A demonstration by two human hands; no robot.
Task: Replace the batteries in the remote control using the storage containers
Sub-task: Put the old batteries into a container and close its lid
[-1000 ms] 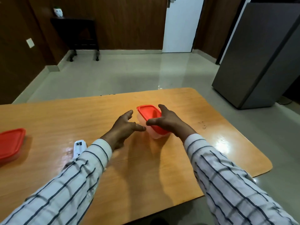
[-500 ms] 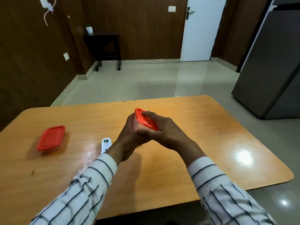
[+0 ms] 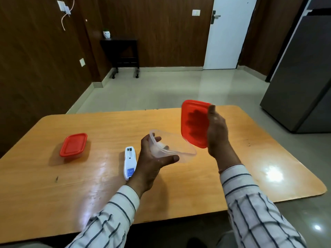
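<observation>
Mid-table, white remote (image 3: 129, 162) lies face down, battery bay open at its far end, bay looks empty though it's too small to be sure. Just right of it and lifted off the table, left hand (image 3: 152, 163) cups the clear container (image 3: 172, 147) from below, thumb along the near rim, fingers showing through the far wall; the tub is tilted toward the right. Contents hard to read through the plastic, maybe something pale at the bottom, can't confirm batteries. Right hand (image 3: 217, 133) holds the red lid (image 3: 195, 123) upright, fully clear of the tub, fingers behind it and thumb over the top edge. Second container with red lid (image 3: 73, 145) sits closed, well to the left of the remote. Wooden table (image 3: 250, 167) otherwise bare around them. Step in hand, I'd say: container just opened, lid not yet parked. Next move likely needs the lid put down to free the right hand, then picking cells out or tipping them out near the remote; watch that tilt, round cells would roll.
</observation>
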